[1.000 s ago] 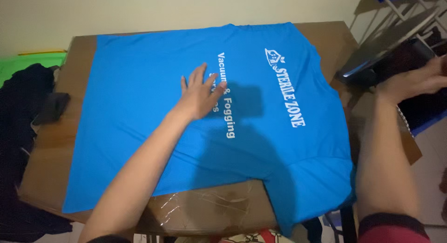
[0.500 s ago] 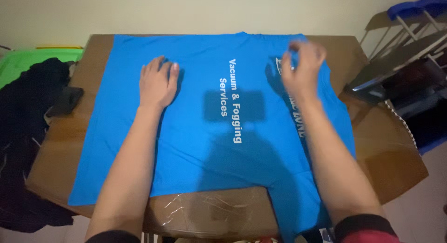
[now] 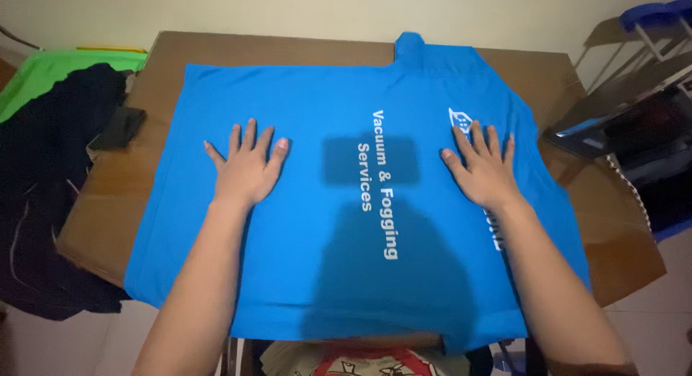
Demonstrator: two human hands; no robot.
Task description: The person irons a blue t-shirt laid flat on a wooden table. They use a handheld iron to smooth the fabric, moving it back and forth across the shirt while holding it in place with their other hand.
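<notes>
The blue T-shirt [image 3: 324, 224] lay spread flat over the brown table [image 3: 108, 203], white lettering up, its near hem hanging past the table's front edge. The left hand [image 3: 249, 167] and right hand [image 3: 486, 170] pressed on it palms down, fingers splayed, gripping nothing. A dark pile of clothes [image 3: 50, 174] and a small black object [image 3: 119, 127] crowded the left side; folding chairs [image 3: 634, 95] stood right. Half a second before, the right hand was raised, pinching fabric. Bare wood showed at both sides.
</notes>
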